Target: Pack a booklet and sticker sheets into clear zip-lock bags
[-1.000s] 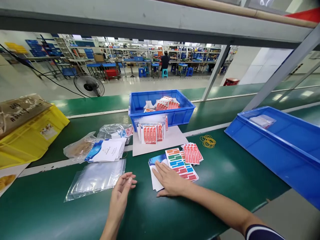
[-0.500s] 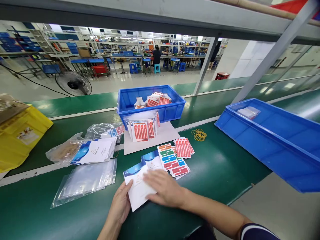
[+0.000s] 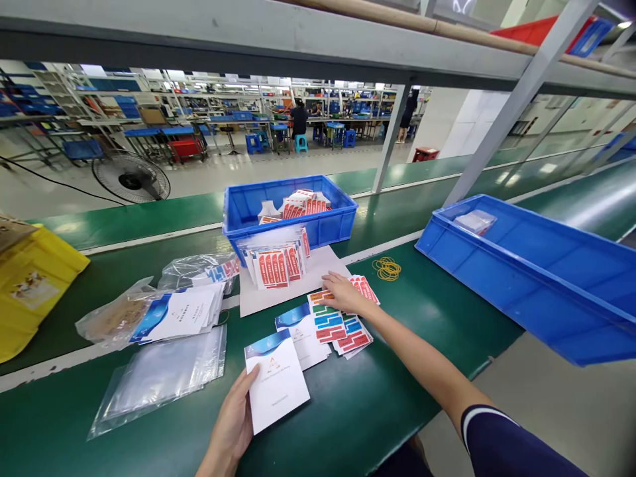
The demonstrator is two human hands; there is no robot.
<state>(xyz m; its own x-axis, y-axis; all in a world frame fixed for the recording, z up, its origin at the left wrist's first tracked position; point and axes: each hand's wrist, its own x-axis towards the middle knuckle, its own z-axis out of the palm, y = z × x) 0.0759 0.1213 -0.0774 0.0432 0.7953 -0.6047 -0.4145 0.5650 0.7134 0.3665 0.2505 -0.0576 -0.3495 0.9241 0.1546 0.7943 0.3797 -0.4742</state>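
Near on the counter, the left hand grips a booklet; the right hand, loosely curved, covers sticker sheets, hold unclear. Far bundles look finished; the sheets remain loose.

Print on several papers, none of it clear enough to read.
The booklet in the left hand bears a small logo, a line of lettering under it and a shorter line lower down; the booklet stack carries dark characters; pale characters run along the red strips of the standing sheets; tiny marks dot the coloured shapes on the multi-coloured sheet.
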